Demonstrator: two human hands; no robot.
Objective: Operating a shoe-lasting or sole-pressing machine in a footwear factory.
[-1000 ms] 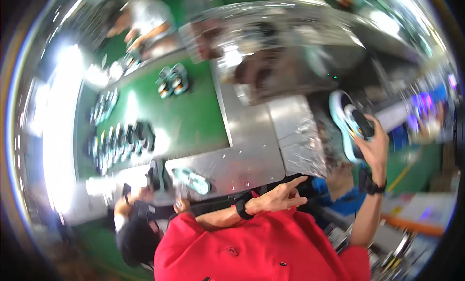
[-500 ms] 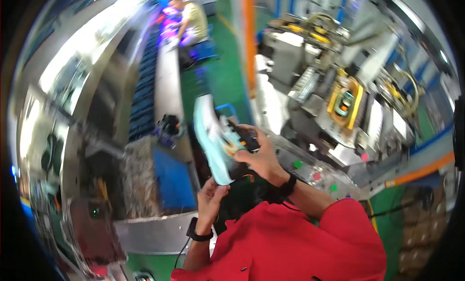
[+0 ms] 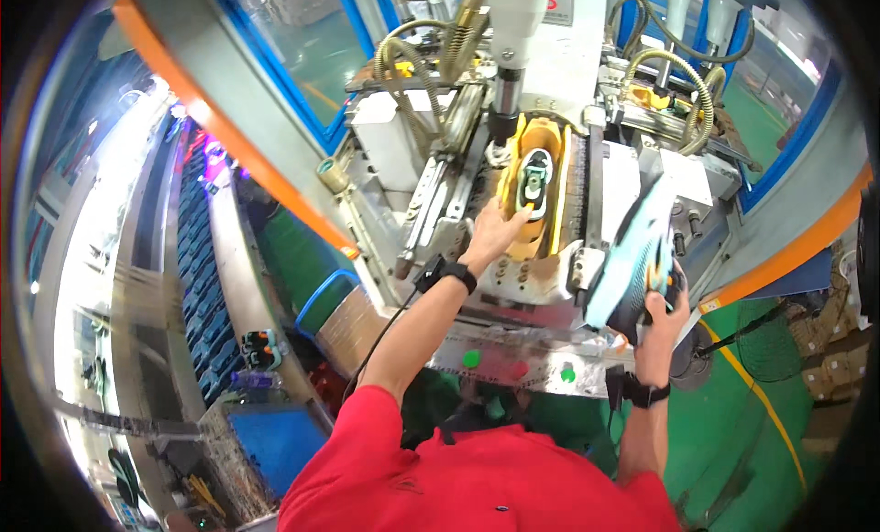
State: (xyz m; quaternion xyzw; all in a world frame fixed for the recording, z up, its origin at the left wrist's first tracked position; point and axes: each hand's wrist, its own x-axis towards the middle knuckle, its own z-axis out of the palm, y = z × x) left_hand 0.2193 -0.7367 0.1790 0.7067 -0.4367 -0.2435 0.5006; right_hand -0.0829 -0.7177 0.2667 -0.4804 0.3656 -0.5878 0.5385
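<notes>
Factory press in front: left hand point(image 3: 495, 228) rests open against the yellow mould point(image 3: 533, 191), while just right of that mould the right hand point(image 3: 662, 305) grips a light, bendy-looking teal shoe point(image 3: 634, 257) by its heel, probably the firmest hold.

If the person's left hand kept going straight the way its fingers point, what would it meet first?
The left hand points up into the machine; it would likely first meet the shoe sole lying in the yellow shoe-shaped mould, though depth is unclear.
</notes>
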